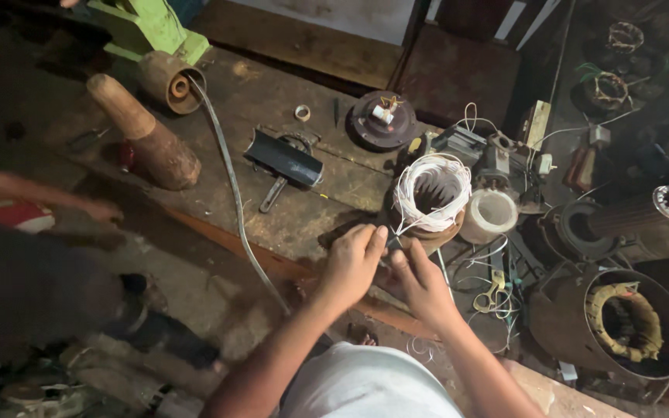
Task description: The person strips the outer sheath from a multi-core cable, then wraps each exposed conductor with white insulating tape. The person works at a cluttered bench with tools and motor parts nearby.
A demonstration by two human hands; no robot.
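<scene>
A motor stator point(430, 203) with white-wrapped windings stands at the front edge of the wooden workbench point(272, 108). My left hand point(352, 259) and my right hand point(421, 277) meet just in front of it, fingers pinched on a thin white wire point(396, 230) that leads off the winding. Both hands sit close together, touching at the fingertips. What lies under my fingers is hidden.
On the bench lie a wooden mallet point(147, 133), a black curved piece point(283, 159), a tape roll point(488, 215), a round motor cover point(382, 120) and a grey cable point(234, 193). Yellow-handled scissors point(492, 292) and another stator point(621, 321) are at the right. Another person's arm point(40, 197) reaches in from the left.
</scene>
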